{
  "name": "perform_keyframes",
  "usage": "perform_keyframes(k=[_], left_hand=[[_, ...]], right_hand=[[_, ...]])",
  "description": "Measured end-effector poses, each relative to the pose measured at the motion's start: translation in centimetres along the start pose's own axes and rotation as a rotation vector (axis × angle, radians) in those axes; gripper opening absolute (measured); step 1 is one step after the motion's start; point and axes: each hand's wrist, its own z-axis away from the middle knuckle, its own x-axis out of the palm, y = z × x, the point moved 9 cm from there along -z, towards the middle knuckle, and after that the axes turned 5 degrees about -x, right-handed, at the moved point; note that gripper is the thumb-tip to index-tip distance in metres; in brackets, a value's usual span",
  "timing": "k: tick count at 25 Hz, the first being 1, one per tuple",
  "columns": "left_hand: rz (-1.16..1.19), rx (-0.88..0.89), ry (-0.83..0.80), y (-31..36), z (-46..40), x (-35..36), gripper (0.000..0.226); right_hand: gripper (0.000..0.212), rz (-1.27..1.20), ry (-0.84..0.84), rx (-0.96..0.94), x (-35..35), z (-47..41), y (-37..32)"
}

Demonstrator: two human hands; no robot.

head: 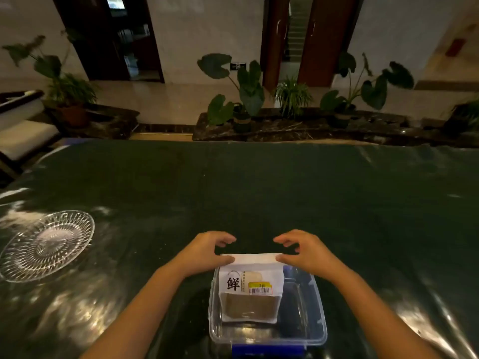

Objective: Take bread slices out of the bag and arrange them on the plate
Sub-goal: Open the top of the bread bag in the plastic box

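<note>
A white bread bag with a black character and a barcode label stands upright in a clear plastic box near the table's front edge. Brown bread shows through the bag's lower window. My left hand pinches the left end of the bag's folded top strip, thumb in front and fingers curled over the back. My right hand holds the right end of the same strip in the same way. A cut-glass plate lies to the left on the table, with nothing on it.
The table has a dark green glossy cover. The box has a blue clip at its near side. Beyond the far edge stand potted plants on a dark ledge, and a white seat sits at far left.
</note>
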Motion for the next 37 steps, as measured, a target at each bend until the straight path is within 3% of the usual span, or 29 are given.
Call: perform_keyframes(k=[4,12,18,21,23,25,27,30,34,37], left_hand=[[-0.005,-0.058,0.035,-1.5,0.6,1.4,0.038],[-0.106,0.018,0.097,-1.4,1.3,1.9,0.024],[0.065,0.033,0.147,-1.6,1.2,1.2,0.02],[0.108,0.017,0.119,-1.7,0.8,1.5,0.019],[0.139,-0.005,0.091,-1.7,0.4,1.4,0.021],[0.176,-0.026,0.058,-1.7,0.4,1.4,0.024],[0.167,-0.041,0.056,-1.9,0.6,1.5,0.029],[0.052,-0.019,0.124,-1.3,1.0,1.1,0.054],[-0.203,0.226,0.257,1.9,1.8,-0.2,0.034],[-0.096,0.238,0.316,2.1,2.1,-1.2,0.014]], right_hand=[[0.031,-0.073,0.017,0.077,1.6,1.0,1.3],[0.018,-0.114,0.169,0.082,2.1,1.1,1.3],[0.011,-0.178,0.198,0.18,2.1,0.4,1.8],[0.02,-0.079,0.187,0.124,1.8,0.4,1.1],[0.03,0.135,0.147,-0.013,2.0,0.3,-0.4],[0.026,0.265,0.12,-0.098,2.3,0.2,-1.3],[0.014,0.157,0.119,-0.041,2.3,-0.1,-0.7],[0.004,-0.172,0.104,0.132,2.5,-0.5,0.9],[0.007,-0.366,0.118,0.18,2.7,-0.7,1.7],[0.004,-0.495,0.163,0.202,2.5,-0.6,2.1]])
